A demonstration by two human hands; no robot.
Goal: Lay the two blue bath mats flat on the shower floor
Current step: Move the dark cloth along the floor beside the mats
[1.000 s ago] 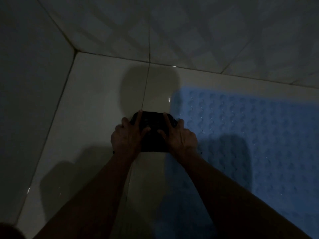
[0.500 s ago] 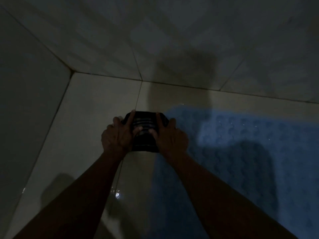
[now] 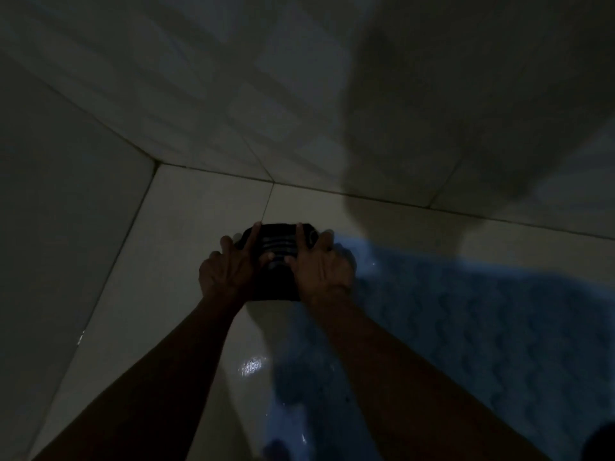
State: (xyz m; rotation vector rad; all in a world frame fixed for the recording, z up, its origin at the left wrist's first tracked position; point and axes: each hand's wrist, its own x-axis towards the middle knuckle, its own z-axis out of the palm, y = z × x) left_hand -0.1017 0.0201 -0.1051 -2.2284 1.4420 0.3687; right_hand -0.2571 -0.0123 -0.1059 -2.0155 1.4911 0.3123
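Observation:
One blue bath mat point(image 3: 466, 327) with a raised bump pattern lies flat on the pale shower floor point(image 3: 186, 227), covering the right half of the view. A small black ribbed object point(image 3: 278, 242) sits at the mat's far left corner. My left hand point(image 3: 226, 271) grips its left side and my right hand point(image 3: 319, 267) grips its right side, index fingers stretched along its top and thumbs on its face. My right hand hangs over the mat's edge. No second mat is in view.
The tiled left wall point(image 3: 60, 211) and back wall point(image 3: 233, 94) meet in a corner just beyond my hands. The light is very dim, and a large shadow falls across the back wall and the mat. A wet glint point(image 3: 251, 366) shows on the floor.
The view has tilted up, showing more of the back wall. Both hands stay on the black object. The shadow has spread over more of the mat.

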